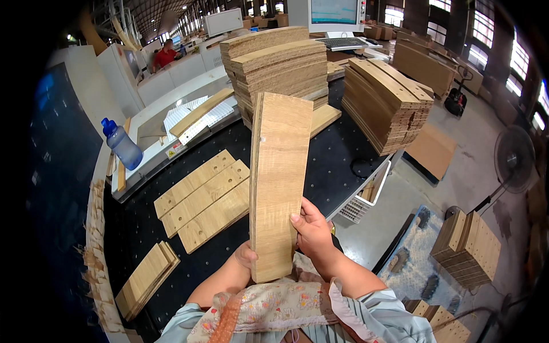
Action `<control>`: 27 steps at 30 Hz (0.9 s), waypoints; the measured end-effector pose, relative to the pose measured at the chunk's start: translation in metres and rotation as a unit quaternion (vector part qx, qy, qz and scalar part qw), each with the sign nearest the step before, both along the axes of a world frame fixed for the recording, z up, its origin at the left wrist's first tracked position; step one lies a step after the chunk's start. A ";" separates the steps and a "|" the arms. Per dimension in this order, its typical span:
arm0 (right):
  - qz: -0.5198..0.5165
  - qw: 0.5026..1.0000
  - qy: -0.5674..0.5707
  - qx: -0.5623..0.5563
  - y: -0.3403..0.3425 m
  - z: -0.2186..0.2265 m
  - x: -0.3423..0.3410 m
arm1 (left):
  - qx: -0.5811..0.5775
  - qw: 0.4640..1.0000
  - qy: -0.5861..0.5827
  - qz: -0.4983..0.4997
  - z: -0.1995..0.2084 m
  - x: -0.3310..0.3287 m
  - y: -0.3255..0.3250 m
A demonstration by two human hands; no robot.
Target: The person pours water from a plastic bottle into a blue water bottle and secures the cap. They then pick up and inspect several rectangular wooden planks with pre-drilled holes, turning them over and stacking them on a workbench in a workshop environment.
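Observation:
A small stack of wood-grain boards (pixel 280 183) stands on end in front of me, between both hands. My left hand (pixel 246 255) is closed on its lower left edge, the fingers partly hidden behind the boards. Higher up, on the right edge, my right hand (pixel 313 230) grips it, thumb on the front face and fingers behind. To the left, three drilled boards (pixel 200 197) lie side by side on the black table (pixel 137 223). Nearer me at the left lies another short stack of boards (pixel 147 280).
Behind rise a tall stack of boards (pixel 280 66) and, to its right, a drilled stack (pixel 389 103). A blue bottle (pixel 123 146) stands on the machine ledge at left. On the right are a white basket (pixel 357 208), a fan (pixel 514 157) and stacked boards (pixel 466 248). A person (pixel 164 57) is far off.

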State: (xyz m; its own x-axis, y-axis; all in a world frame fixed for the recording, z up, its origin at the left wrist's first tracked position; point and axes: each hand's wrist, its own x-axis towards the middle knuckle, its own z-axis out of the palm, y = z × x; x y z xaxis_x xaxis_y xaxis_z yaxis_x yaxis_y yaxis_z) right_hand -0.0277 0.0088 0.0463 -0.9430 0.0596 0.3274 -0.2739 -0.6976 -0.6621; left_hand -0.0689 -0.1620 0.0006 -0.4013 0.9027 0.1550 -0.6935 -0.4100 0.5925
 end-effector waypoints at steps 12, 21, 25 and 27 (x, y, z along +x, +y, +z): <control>-0.054 0.996 -0.071 -0.024 0.008 -0.021 0.005 | -0.044 0.998 -0.041 -0.034 -0.004 0.008 0.010; -0.103 0.981 -0.157 -0.045 0.033 -0.028 0.023 | -0.058 0.994 -0.054 -0.080 -0.013 0.009 0.039; -0.161 0.969 -0.161 -0.096 0.060 -0.056 0.037 | -0.087 0.988 -0.024 -0.127 -0.012 0.010 0.068; -0.202 0.956 -0.163 -0.140 0.080 -0.065 0.054 | -0.119 0.972 -0.046 -0.195 -0.018 0.008 0.096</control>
State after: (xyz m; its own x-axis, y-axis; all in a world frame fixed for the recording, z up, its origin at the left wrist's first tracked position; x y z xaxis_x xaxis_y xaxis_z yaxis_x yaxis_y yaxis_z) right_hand 0.0263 0.0893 -0.0190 -0.8733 0.4833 -0.0611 -0.3702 -0.7400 -0.5615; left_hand -0.0613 -0.0663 -0.0174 -0.0234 0.9949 -0.0984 -0.8236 0.0366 0.5660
